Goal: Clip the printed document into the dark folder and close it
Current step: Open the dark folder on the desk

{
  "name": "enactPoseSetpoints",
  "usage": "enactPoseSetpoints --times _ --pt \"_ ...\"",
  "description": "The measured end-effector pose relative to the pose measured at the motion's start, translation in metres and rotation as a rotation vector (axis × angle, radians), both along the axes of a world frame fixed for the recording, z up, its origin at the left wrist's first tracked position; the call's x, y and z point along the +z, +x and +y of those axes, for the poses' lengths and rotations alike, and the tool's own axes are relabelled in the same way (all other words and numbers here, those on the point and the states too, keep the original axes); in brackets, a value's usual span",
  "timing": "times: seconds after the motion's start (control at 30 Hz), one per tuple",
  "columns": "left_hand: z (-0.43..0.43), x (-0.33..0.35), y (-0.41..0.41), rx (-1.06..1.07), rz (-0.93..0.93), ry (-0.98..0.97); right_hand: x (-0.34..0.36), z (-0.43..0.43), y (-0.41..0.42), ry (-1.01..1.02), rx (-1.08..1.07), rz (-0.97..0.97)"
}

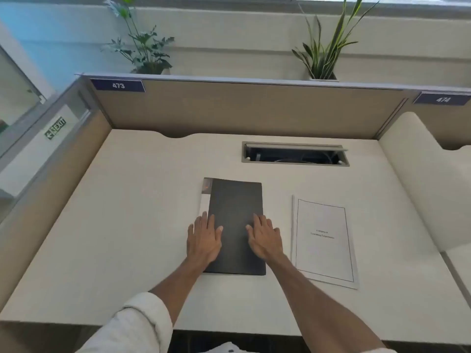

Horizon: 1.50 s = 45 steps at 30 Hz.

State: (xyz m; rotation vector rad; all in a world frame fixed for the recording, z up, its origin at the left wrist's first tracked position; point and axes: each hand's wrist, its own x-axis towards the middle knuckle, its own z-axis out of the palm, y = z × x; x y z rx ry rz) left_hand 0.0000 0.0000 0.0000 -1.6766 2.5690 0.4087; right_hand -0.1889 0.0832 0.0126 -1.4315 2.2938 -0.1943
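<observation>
Dark folder (235,225) lies shut and flat on the pale desk (127,225), roughly in the middle, with its long side running away from the person and a lighter strip showing along its left edge, probably the spine. Both hands rest on its cover: the left hand (204,242) sits palm down over the left edge, fingers spread and laid flat, and the right hand (265,238) sits the same way over the right edge. Neither hand has closed around anything; the fingers are stretched out and pressing or steadying rather than pinching. Just to the right of the folder, apart from it and slightly askew, lies the printed document (323,240), a white sheet or thin stack with a ruled border and a short title line in the middle that is too blurred to read. Behind it a cable hatch (295,154) is sunk into the desk with its lid tipped up. From where I stand this looks like the very start: nothing has been clipped in, and the cover has not yet been lifted. The next move, I would guess, calls for the right fingertips to catch the free right edge and swing the cover open to the left while the left hand holds the spine down.
</observation>
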Motion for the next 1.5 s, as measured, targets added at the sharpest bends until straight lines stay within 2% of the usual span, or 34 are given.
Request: enactPoseSetpoints --times 0.23,0.43,0.57,0.83,1.0,1.17,1.3,1.5 --pt "-0.004 -0.008 0.016 0.080 0.021 0.076 -0.021 0.016 -0.007 -0.034 -0.165 -0.024" --pt "-0.004 -0.010 0.011 0.168 0.082 0.132 -0.024 -0.001 -0.009 -0.052 -0.450 -0.270" --pt "-0.006 -0.009 0.008 0.192 0.094 0.163 -0.026 -0.011 -0.022 0.017 -0.509 -0.369" --pt "-0.012 -0.007 0.012 0.164 0.069 0.163 -0.026 -0.013 -0.036 -0.061 -0.716 -0.599" --pt "-0.010 -0.004 0.012 0.136 0.063 0.131 -0.023 -0.014 -0.035 -0.111 -0.744 -0.682" --pt "-0.006 0.000 0.010 0.137 0.080 0.065 -0.015 -0.017 -0.035 -0.176 -0.756 -0.659" --pt "-0.014 0.020 0.005 0.104 0.135 0.078 0.008 -0.023 -0.035 -0.207 -0.733 -0.645" --pt "-0.040 0.080 -0.008 0.109 0.309 0.115 0.059 -0.035 -0.018 -0.391 -0.672 -0.607"
